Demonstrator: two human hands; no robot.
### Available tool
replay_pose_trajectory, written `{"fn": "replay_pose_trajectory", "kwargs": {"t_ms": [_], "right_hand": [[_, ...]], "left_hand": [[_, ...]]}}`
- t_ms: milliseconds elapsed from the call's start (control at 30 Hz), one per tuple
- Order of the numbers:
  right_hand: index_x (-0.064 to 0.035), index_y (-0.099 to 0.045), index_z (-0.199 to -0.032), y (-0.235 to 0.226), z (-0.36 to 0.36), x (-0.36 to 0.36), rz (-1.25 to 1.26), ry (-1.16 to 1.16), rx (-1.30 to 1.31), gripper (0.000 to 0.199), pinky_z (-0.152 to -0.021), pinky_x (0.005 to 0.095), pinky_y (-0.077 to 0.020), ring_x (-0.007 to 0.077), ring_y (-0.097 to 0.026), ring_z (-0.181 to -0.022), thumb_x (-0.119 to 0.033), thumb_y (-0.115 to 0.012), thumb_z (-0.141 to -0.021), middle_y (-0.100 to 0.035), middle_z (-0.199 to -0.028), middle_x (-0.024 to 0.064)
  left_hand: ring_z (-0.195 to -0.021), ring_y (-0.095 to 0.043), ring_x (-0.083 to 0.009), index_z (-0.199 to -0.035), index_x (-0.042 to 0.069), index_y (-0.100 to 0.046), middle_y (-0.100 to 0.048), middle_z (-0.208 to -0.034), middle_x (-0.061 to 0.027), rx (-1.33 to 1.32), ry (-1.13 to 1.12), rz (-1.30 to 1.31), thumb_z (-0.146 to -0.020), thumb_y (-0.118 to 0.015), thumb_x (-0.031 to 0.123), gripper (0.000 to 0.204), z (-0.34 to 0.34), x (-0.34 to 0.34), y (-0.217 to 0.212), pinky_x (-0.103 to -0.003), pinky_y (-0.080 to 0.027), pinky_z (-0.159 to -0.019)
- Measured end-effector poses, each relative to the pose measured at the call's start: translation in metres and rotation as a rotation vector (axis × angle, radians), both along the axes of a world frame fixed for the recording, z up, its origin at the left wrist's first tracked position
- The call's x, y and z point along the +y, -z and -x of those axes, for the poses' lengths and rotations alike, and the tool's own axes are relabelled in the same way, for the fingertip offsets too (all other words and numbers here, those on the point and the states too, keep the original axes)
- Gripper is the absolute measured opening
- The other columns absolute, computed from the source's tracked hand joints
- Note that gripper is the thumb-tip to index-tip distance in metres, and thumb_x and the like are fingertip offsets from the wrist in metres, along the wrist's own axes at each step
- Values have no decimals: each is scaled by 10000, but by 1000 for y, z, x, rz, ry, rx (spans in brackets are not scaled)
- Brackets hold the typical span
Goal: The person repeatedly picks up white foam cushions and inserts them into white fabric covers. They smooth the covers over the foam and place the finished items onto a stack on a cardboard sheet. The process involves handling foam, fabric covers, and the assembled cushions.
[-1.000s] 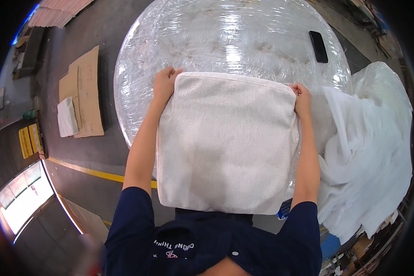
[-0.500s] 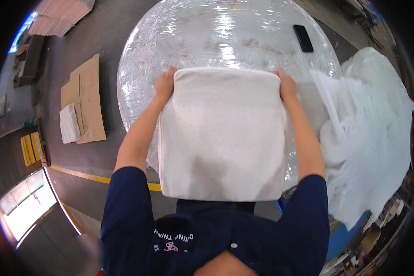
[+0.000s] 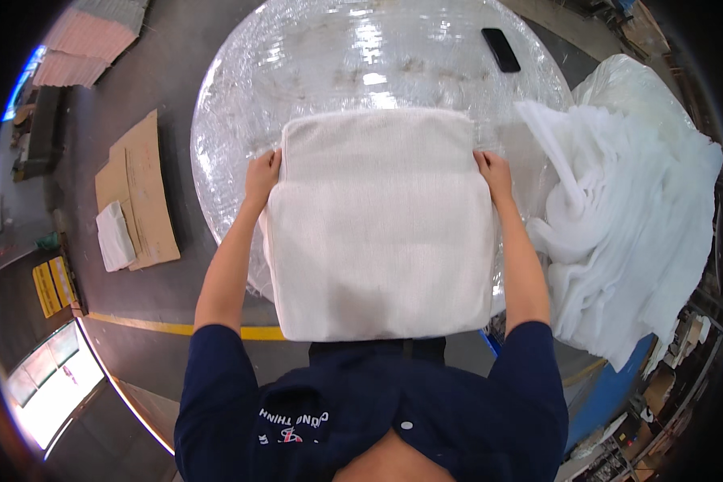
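While both hands pinch the side edges of the square off-white fabric cushion (image 3: 377,233), the left hand (image 3: 262,173) at nine o'clock and the right hand (image 3: 494,170) at three, its near edge overhangs the round bench wrapped in clear plastic film (image 3: 361,56). That slick film could let the cushion slide off toward six o'clock if either grip slackens. A heap of white fibre wadding (image 3: 627,217) crowds three o'clock, touching the bench; a black phone (image 3: 500,49) lies at one o'clock. Brown cardboard sheets (image 3: 140,193) lie on the floor at nine.
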State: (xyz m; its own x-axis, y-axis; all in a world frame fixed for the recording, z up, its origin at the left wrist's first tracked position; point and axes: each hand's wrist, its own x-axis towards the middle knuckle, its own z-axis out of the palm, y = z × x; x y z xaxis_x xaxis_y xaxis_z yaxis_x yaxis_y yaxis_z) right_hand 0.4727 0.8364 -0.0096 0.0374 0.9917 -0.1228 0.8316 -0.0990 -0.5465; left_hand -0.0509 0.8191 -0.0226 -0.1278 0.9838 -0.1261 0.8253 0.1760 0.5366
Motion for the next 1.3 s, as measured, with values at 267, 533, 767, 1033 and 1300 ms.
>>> {"fn": "replay_pose_trajectory", "kwargs": {"t_ms": [267, 533, 767, 1033, 1300], "right_hand": [[-40, -699, -1025, 9, -10, -15, -185, 132, 114, 457, -755, 407, -491, 364, -659, -864, -456, -530, -945, -685, -913, 206], [-233, -697, -1133, 36, -31, -49, -91, 97, -252, 371, -719, 433, -495, 365, -655, -817, -460, -452, -972, -707, -898, 153], [-125, -610, -1098, -14, 3, -44, 51, 136, -349, 394, -790, 511, -484, 397, -635, -958, -443, -409, -982, -676, -994, 193], [-4, -606, -1093, -56, 43, -250, -212, 261, -55, 444, -825, 484, -461, 458, -601, -984, -396, -417, -1004, -648, -1028, 271], [-25, -534, -1207, -63, 21, -286, 235, 337, -76, 494, -843, 539, -451, 507, -584, -988, -449, -397, -996, -633, -1025, 320]], "left_hand": [[-703, -602, -441, -878, 18, -623, -635, -764, -238, -26, -86, -73, -983, -456, 410, 439, -1, -11, -4, -493, -464, -634], [-824, -614, -438, -947, 38, -611, -649, -862, -246, 92, -2, -133, -1004, -392, 414, 439, 9, -52, 14, -506, -465, -717], [-789, -631, -439, -942, 29, -550, -642, -849, -282, 198, -29, -7, -1014, -386, 354, 371, 9, -65, -17, -494, -473, -677], [-1126, -555, -422, -1246, -59, -464, -570, -1179, -309, 45, -194, -41, -1031, -368, 341, 464, -49, -253, -49, -472, -423, -906], [-1080, -537, -498, -1297, -47, -410, -553, -1155, -352, -196, -313, 349, -1024, -381, 357, 488, -51, -299, -72, -506, -425, -896]]}}
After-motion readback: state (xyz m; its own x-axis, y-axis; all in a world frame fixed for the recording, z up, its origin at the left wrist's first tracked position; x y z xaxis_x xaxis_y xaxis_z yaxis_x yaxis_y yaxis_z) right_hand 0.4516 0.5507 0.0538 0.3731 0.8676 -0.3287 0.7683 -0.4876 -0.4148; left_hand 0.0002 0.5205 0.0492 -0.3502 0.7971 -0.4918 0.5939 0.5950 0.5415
